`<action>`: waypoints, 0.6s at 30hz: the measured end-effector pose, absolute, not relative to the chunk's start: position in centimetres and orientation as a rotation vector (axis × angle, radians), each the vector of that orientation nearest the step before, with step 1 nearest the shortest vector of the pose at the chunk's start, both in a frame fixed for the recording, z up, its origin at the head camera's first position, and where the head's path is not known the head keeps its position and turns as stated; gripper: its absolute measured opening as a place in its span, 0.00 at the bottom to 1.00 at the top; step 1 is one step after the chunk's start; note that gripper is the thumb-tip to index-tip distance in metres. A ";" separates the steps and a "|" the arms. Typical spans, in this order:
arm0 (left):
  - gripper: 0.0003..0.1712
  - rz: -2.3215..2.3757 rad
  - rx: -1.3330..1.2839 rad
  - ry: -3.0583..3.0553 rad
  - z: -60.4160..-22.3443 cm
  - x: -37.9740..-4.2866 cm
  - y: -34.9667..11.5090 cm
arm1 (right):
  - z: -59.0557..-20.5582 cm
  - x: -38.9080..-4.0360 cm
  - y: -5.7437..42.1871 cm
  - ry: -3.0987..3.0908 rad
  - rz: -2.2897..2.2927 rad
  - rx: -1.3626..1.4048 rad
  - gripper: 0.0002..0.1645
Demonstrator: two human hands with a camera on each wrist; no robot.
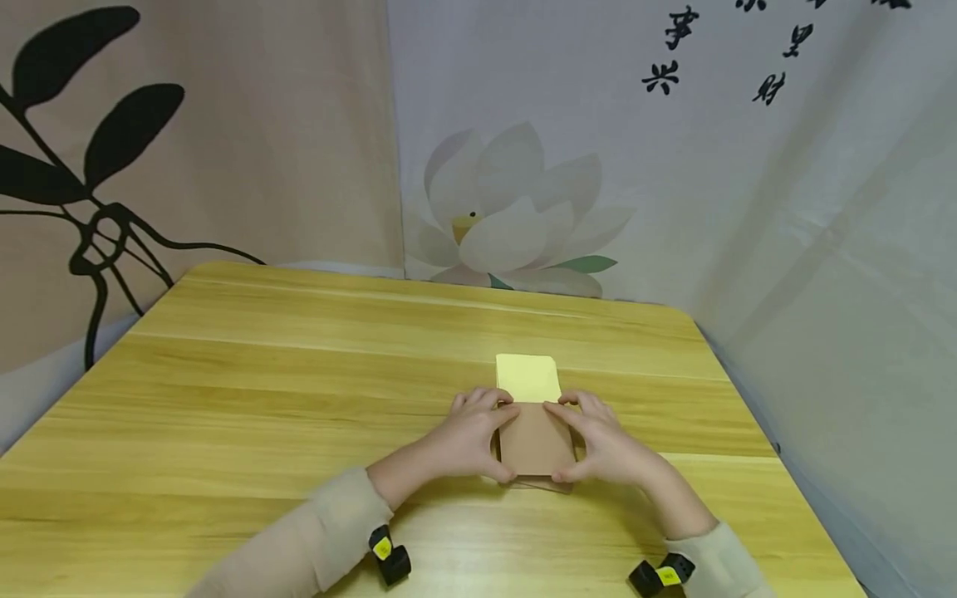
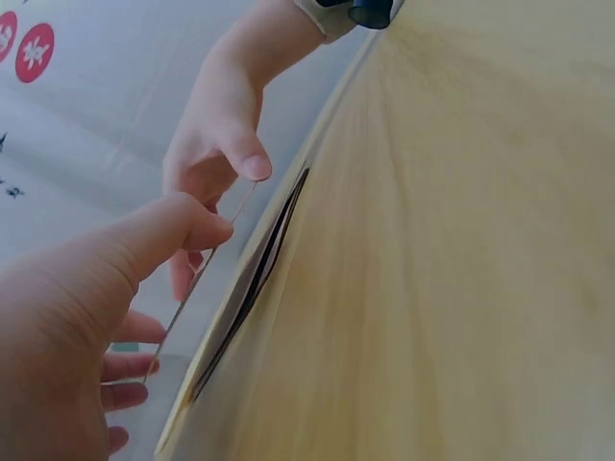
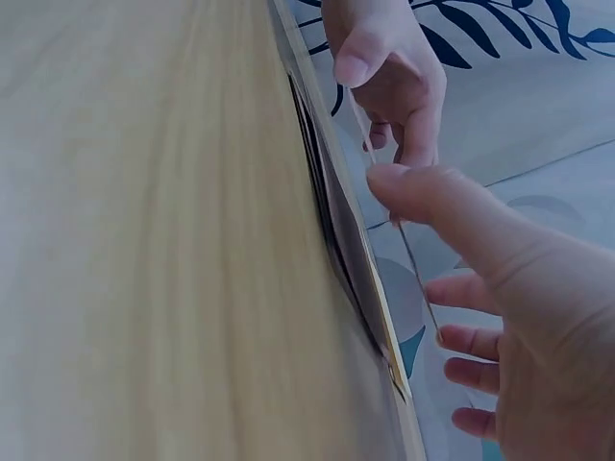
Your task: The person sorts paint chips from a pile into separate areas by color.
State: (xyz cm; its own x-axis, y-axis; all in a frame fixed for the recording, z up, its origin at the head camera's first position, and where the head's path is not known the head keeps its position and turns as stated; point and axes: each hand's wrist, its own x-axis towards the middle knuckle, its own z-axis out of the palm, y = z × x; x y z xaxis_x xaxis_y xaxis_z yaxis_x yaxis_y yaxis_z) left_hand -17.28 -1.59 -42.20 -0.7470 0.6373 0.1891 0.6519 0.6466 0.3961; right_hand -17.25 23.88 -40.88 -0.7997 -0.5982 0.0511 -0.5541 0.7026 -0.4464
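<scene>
A thin square brown card (image 1: 536, 440) is held between both hands, just above the table. My left hand (image 1: 473, 436) pinches its left edge with thumb and fingers, and my right hand (image 1: 607, 436) does the same on the right. In both wrist views the card is nearly edge-on, a thin line apart from the thin, slightly bowed dark-edged sheets (image 2: 252, 279) lying below. Past the card's far edge shows a pale yellow sheet (image 1: 527, 378) with rounded corners. Another brown edge (image 1: 549, 484) peeks out at the near side. The held card hides the rest.
The wood-grain table (image 1: 224, 399) extends to both sides of the hands. A printed cloth (image 1: 523, 208) with a lotus hangs behind its far edge. Black wrist cameras (image 1: 392, 565) are strapped at both cuffs.
</scene>
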 end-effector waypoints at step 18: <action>0.50 -0.691 -1.118 -2.903 -43.2 -17.1 -1.2 | -41.8 -17.0 24.2 2.742 -0.662 -0.964 0.57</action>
